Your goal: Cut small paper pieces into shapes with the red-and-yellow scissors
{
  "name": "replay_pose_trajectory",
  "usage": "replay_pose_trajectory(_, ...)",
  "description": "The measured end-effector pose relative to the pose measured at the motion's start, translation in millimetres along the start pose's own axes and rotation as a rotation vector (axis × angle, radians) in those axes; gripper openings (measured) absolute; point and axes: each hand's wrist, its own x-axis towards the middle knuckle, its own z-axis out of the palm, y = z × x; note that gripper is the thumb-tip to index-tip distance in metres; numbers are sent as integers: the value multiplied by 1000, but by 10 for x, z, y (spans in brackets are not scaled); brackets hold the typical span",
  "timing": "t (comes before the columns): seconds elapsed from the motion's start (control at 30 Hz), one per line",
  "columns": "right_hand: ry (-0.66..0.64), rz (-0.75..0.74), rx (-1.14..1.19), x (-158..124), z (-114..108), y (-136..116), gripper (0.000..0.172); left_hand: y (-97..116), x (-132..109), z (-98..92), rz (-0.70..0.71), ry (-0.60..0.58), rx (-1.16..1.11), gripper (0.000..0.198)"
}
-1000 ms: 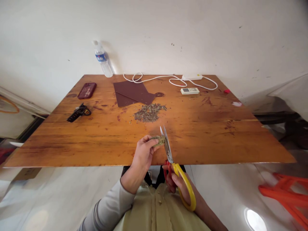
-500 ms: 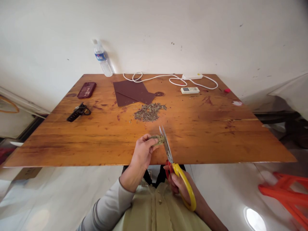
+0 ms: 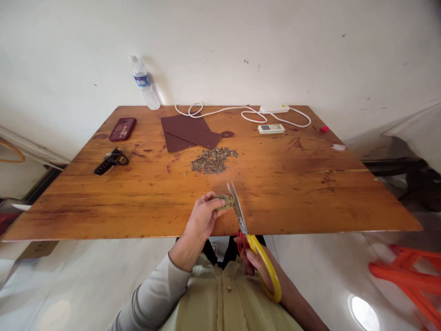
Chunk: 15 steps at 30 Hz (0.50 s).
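Note:
Near the table's front edge my left hand (image 3: 203,215) pinches a small greenish patterned piece (image 3: 225,202) between thumb and fingers. My right hand (image 3: 253,259) is wrapped round the handles of a pair of scissors (image 3: 241,216), one handle yellow and one red. The blades point away from me and stand slightly apart, with the right end of the greenish piece at them. Beyond my hands a loose pile of small dry clippings (image 3: 213,162) lies on the wooden table (image 3: 303,197).
Brown sheets (image 3: 186,133) lie behind the pile. A dark red case (image 3: 122,129) and a black clamp (image 3: 110,161) are on the left. A bottle (image 3: 146,85) leans on the wall. A white remote (image 3: 271,128) and power strip (image 3: 274,109) sit at the back; an orange stool (image 3: 406,271) stands right.
The view has shifted very slightly. My hands, the greenish piece and the scissors are almost where they were, with the blades still a little apart.

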Motion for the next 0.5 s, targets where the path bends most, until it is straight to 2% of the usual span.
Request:
replay_pose_trajectory(0.1,-17,23,0,-27,4,-89,45,28,-6,0,-4,9,32,28)
replay_pose_trajectory(0.23,27,27,-35,-31,1,-145,41,55,-11,-4,-4,7,43,28)
replay_pose_trajectory(0.5,67,78,-55,-25,-28,-18,54,60,58,-88,-28,-35,77,26)
